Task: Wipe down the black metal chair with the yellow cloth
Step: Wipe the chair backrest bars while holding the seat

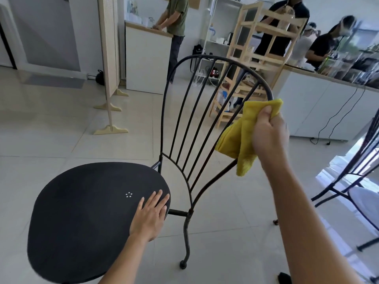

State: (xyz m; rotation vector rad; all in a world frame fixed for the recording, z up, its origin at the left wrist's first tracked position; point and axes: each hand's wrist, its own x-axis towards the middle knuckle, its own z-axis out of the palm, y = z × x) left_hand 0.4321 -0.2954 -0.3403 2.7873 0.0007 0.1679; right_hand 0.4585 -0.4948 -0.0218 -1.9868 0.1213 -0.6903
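Low in the frame, the left hand [150, 217] lies flat, fingers spread, on the right rim of the round seat [86, 218] of the black metal chair [184, 124], which fills the lower left and centre. At centre right, the right hand [268, 132] is clenched around the yellow cloth [240, 138], bunched against the right side of the arched backrest frame, just below its top curve; loose folds hang down over the outer rail. The two hands are well apart. A second dark chair [348, 181] stands at the right edge on the pale tiled floor [61, 130]. Beyond, a wooden shelf frame [264, 44], white counters and several people occupy the upper part.
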